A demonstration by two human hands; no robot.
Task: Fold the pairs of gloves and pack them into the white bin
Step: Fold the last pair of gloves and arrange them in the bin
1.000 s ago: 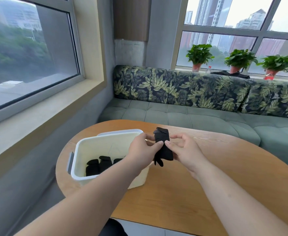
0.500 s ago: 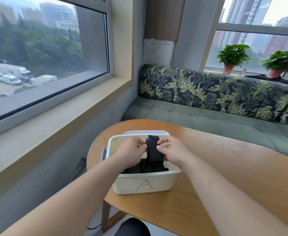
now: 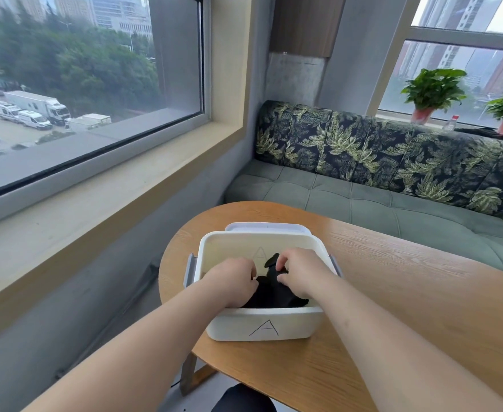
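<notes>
The white bin (image 3: 262, 325), marked with a hand-drawn "A", stands on the left end of the wooden table (image 3: 407, 292). Both hands are down inside it. My left hand (image 3: 232, 279) and my right hand (image 3: 300, 273) pinch a folded pair of black gloves (image 3: 271, 267) between them, its upper end sticking up by the bin's far wall. Other black gloves (image 3: 269, 297) lie on the bin's floor under my hands, partly hidden by them.
A white lid (image 3: 268, 226) rests behind the bin. A green sofa (image 3: 392, 203) with leaf-print cushions runs behind the table. A window ledge (image 3: 95, 185) lies to the left. Potted plants (image 3: 431, 90) stand on the far sill.
The folded gloves went from above the table beside the bin to over the bin, and now down inside it with both hands. My view has swung left onto the bin.
</notes>
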